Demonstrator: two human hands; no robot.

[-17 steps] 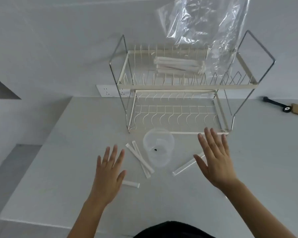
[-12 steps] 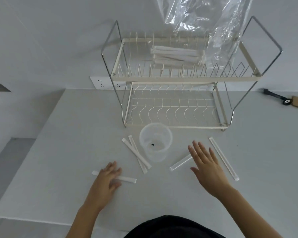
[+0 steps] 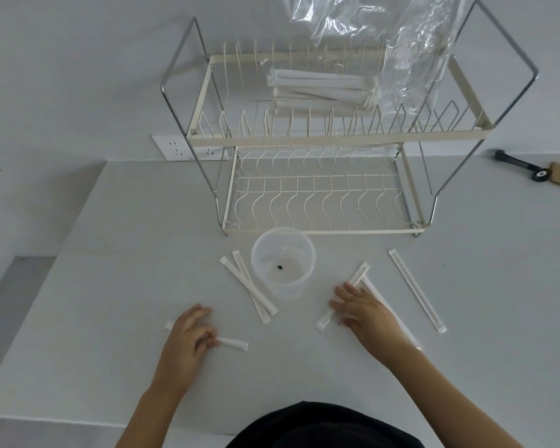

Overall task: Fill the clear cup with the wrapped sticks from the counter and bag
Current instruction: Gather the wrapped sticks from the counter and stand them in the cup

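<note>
Clear cup between 2 hands

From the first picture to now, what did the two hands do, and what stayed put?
Both hands came down from hovering open. The left hand now grips a white paper-wrapped stick on the grey counter; the right hand curls onto another wrapped stick. The clear plastic cup stays without sticks; the other sticks lie unmoved.
</note>
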